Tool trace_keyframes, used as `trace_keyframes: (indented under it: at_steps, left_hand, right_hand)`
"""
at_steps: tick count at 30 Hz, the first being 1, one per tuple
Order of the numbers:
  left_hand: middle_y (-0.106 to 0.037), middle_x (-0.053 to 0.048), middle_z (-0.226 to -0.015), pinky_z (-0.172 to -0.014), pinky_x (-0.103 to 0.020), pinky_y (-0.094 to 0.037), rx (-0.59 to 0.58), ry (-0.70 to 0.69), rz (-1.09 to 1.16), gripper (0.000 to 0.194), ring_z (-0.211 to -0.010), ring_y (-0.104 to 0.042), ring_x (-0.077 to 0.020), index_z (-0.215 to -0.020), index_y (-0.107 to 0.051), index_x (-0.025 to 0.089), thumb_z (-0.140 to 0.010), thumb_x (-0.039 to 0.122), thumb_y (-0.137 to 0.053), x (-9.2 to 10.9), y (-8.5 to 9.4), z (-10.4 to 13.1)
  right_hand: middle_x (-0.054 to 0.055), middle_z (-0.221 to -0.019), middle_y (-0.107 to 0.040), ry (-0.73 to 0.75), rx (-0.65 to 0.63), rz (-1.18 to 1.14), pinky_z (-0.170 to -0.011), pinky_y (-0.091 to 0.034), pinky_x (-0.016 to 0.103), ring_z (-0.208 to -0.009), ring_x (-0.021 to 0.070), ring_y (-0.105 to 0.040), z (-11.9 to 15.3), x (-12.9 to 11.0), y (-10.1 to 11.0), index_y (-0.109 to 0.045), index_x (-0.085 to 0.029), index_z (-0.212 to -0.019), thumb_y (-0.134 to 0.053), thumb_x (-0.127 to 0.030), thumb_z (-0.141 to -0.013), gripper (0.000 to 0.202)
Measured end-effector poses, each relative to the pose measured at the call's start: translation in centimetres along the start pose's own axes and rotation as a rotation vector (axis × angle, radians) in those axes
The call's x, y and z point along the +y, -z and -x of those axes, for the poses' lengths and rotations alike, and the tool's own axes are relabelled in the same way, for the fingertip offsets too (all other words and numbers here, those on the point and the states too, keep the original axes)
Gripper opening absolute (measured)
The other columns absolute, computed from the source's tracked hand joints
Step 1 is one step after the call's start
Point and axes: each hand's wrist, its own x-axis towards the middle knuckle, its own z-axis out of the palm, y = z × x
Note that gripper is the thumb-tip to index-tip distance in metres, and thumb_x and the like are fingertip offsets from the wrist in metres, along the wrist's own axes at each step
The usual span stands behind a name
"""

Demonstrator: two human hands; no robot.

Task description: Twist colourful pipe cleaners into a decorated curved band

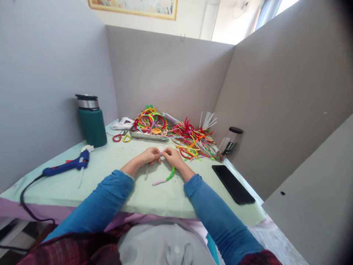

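My left hand (pixel 151 155) and my right hand (pixel 171 156) meet over the middle of the table, fingertips pinched together on a small purple piece (pixel 160 154). From beneath my right hand hangs a curved fuzzy strip (pixel 170 174), green with a pale pink end that reaches toward the tabletop. A thin pale wire (pixel 146 172) dangles below my left hand. How the purple piece joins the strip is hidden by my fingers.
Behind the hands sit a metal tray (pixel 149 136) of coloured rings and a heap of pipe cleaners (pixel 193 138). Scissors (pixel 117 138), a green bottle (pixel 93 127) and a blue glue gun (pixel 67 165) stand left; a phone (pixel 233 184) and clear bottle (pixel 231 141) are right.
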Motion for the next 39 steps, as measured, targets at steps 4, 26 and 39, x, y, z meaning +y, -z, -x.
trace_keyframes:
  at_steps: [4,26,39]
  left_hand:
    - [-0.063,-0.002,-0.058,-0.029,-0.018,-0.019,0.000,-0.004,-0.005,0.020,-0.025,-0.035,-0.0031,-0.076,-0.045,0.015,-0.074,0.029,-0.058,-0.28,0.04,-0.12]
    - [-0.063,0.001,-0.060,-0.033,-0.018,-0.026,0.103,-0.068,-0.228,0.015,-0.031,-0.037,-0.0046,-0.078,-0.050,0.015,-0.072,0.028,-0.053,-0.54,0.16,-0.36]
    - [-0.062,-0.001,-0.058,-0.032,-0.018,-0.025,0.083,-0.033,-0.193,0.023,-0.030,-0.036,-0.0045,-0.075,-0.050,0.014,-0.072,0.037,-0.054,-0.13,0.06,-0.20]
  right_hand:
    - [-0.003,-0.060,-0.053,0.014,-0.008,-0.008,-0.056,-0.034,0.021,-0.057,0.0092,-0.045,0.00,0.03,-0.02,-0.055,-0.017,-0.067,-0.052,-0.032,-0.072,0.016]
    - [-0.003,-0.059,-0.052,0.014,0.004,0.016,-0.056,-0.033,0.021,-0.056,0.0094,-0.044,-0.12,-0.01,-0.04,-0.054,-0.017,-0.066,-0.051,-0.031,-0.073,0.016]
    - [-0.003,-0.060,-0.053,0.002,0.003,0.019,-0.056,-0.034,0.021,-0.059,0.0102,-0.047,-0.09,-0.05,0.03,-0.055,-0.017,-0.066,-0.050,-0.032,-0.073,0.017]
